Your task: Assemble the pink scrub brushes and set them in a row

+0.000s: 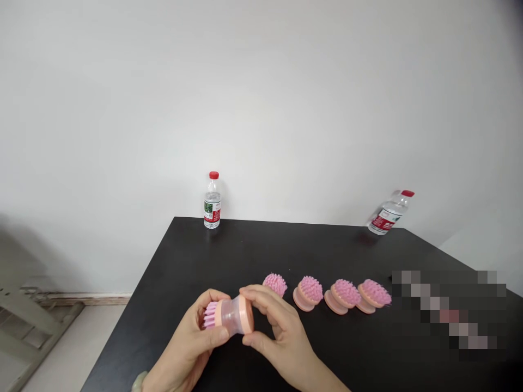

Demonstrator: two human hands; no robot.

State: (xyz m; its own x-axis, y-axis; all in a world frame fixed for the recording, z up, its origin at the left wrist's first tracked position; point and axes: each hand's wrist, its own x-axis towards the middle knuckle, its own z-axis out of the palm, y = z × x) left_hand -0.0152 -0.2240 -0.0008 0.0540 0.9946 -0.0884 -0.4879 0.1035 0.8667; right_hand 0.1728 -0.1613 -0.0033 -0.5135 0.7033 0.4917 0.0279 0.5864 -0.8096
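Toward the table's (245,250) left edge, gripping the bristle end of 1 pink brush (231,317) with the left hand (192,335). By the back left corner, 1 upright bottle (212,209), maybe out of the way. Next, holding the brush's base with the right hand (284,329), fingers bent, likely for a steady hold. Then 4 more brushes (346,294) in a row, bristles up, perhaps to stay clean. By the back right corner, 1 slanted-looking bottle (388,216), hard to tell if truly leaning.

Black table (229,250) against wall (286,109) (pale, plain).
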